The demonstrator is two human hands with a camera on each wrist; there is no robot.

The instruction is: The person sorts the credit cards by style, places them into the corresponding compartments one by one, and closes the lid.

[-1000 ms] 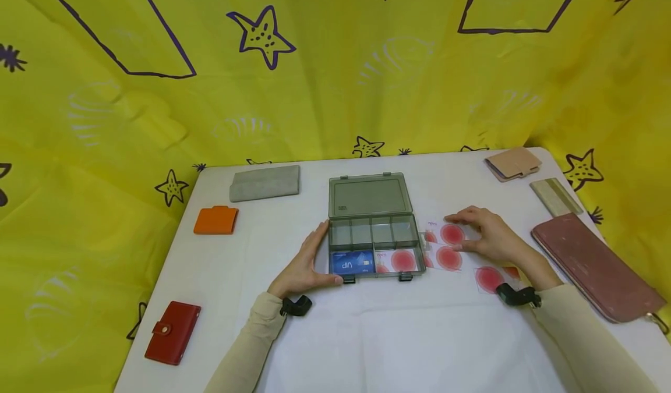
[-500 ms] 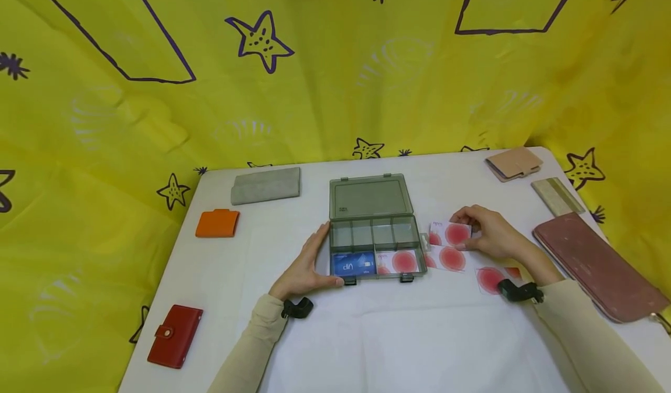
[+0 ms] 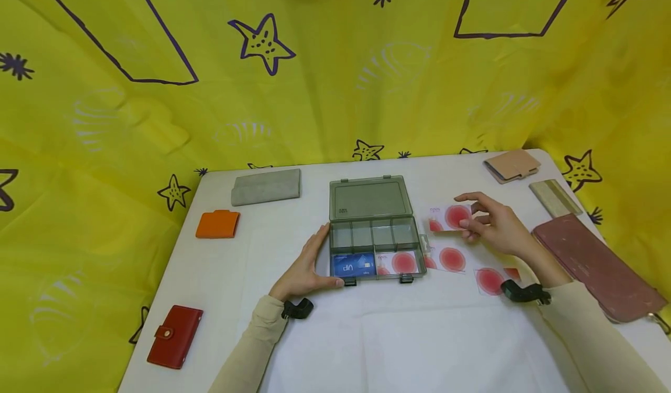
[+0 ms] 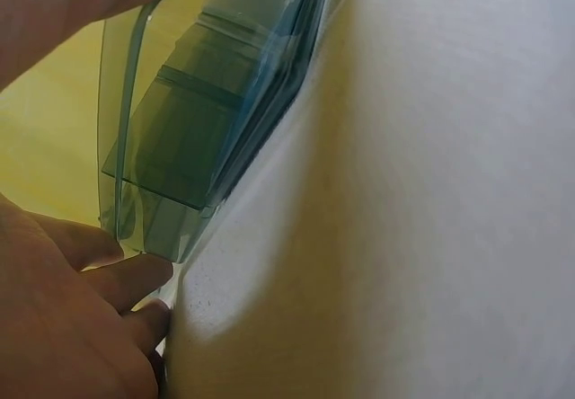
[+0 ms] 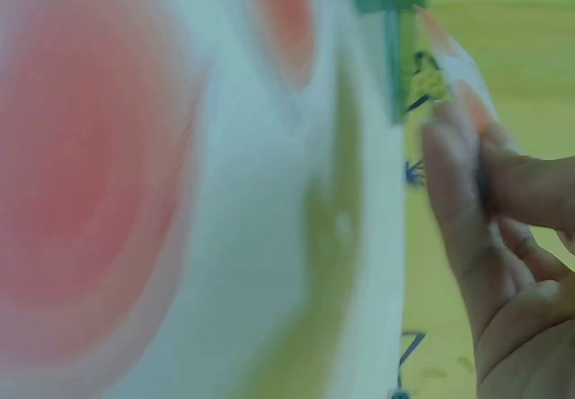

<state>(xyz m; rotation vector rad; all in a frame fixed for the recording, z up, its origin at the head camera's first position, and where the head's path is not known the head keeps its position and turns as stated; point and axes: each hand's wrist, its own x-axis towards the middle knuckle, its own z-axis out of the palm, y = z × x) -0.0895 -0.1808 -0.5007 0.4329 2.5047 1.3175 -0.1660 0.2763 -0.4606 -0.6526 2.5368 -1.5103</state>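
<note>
In the head view, a grey-green see-through plastic box point(image 3: 371, 241) lies with its lid point(image 3: 371, 198) flipped back. A blue VIP card point(image 3: 353, 264) and a pink-circle card point(image 3: 396, 262) sit in its two front compartments. My left hand point(image 3: 301, 271) touches the box's left side with extended fingers, its thumb by the front left latch; the left wrist view shows fingertips point(image 4: 148, 273) against the plastic. To the right of the box, my right hand point(image 3: 498, 224) pinches a white card with a pink circle point(image 3: 448, 217), raised off the table. The right wrist view shows thumb and finger gripping its edge.
More pink-circle cards point(image 3: 452, 259) point(image 3: 491, 280) lie right of the box. Around the white table are a grey wallet point(image 3: 266, 187), an orange card holder point(image 3: 217, 224), a red wallet point(image 3: 175, 336), a tan wallet point(image 3: 511, 165), a beige wallet point(image 3: 555, 198) and a mauve zip wallet point(image 3: 597, 268).
My right hand has closed on the upper pink-circle card and lifted it slightly up and away from the other cards. The left hand stays at the box.
</note>
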